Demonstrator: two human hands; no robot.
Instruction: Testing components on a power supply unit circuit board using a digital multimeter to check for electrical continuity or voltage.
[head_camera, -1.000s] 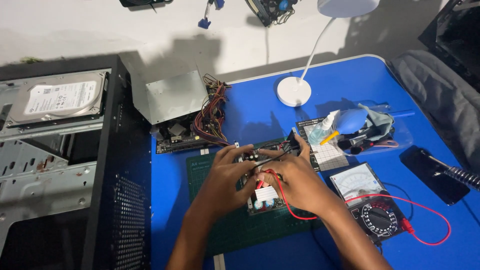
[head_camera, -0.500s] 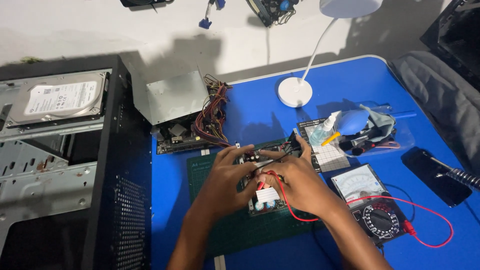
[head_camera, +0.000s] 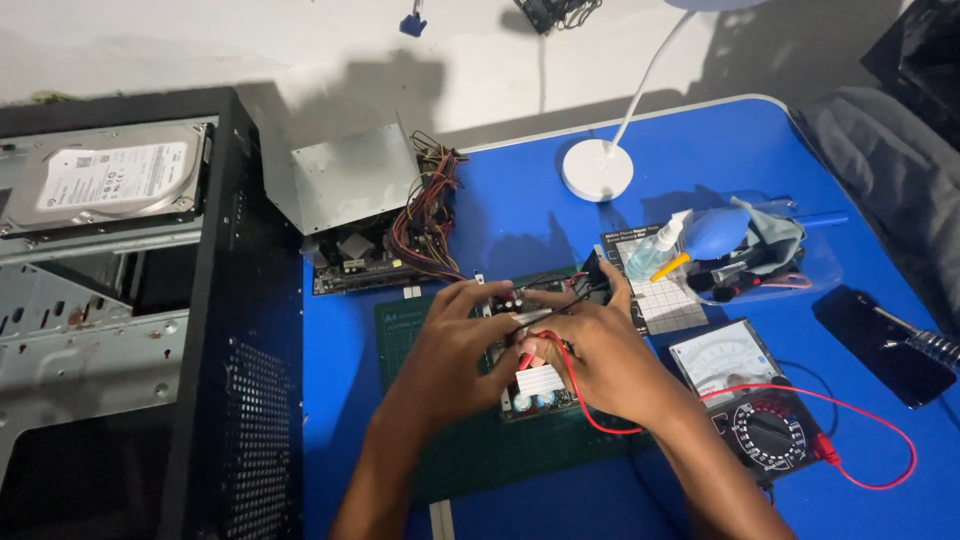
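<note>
Red probe lead (head_camera: 575, 395) is pretty much where it sat a second ago, so honestly not much has changed. Both hands are parked over the small circuit board (head_camera: 530, 385) on the green cutting mat (head_camera: 470, 440), in the middle of the blue surface (head_camera: 520, 210).

My left hand (head_camera: 455, 345) has barely shifted, fingers curled down onto the far-left part of the board, looks like it's steadying it. My right hand (head_camera: 600, 355) is closed around the probes, the black one (head_camera: 545, 310) running out toward the far side and the red tip down by the white block on the board. Can't really tell if the tips are actually touching a contact, my fingers hide that.

The analog multimeter (head_camera: 745, 395) sits just right of my right hand, red wire looping round its near right side. No real movement between the frames, so I'd guess I'm mid-reading and holding steady.

Opened power supply (head_camera: 375, 215) is further back, black PC case (head_camera: 120, 300) far left, white lamp (head_camera: 598, 168) at the back.
</note>
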